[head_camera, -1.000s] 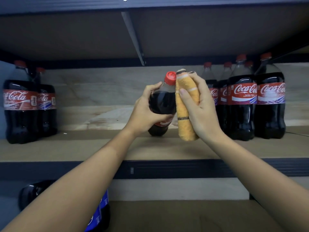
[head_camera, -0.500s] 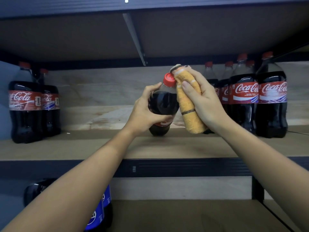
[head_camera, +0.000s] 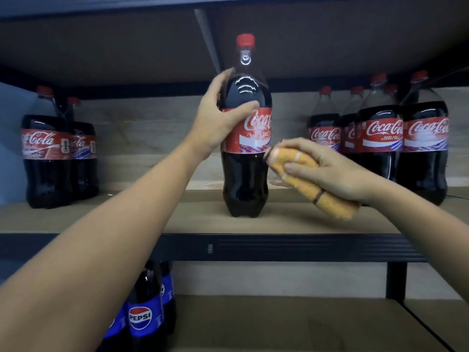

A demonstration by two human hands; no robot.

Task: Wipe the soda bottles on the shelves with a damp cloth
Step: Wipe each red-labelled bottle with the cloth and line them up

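Bottle upright in left hand grip; right hand grip around rolled cloth beside it.

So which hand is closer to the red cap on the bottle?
Left. The left hand grips the middle bottle just below its red cap; the right hand holds the cloth lower down.

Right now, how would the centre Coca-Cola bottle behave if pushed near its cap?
The Coca-Cola bottle looks nearly full, so probably heavy. Tall on a narrow base, it could tip. The left hand gripping its shoulder likely steadies it.
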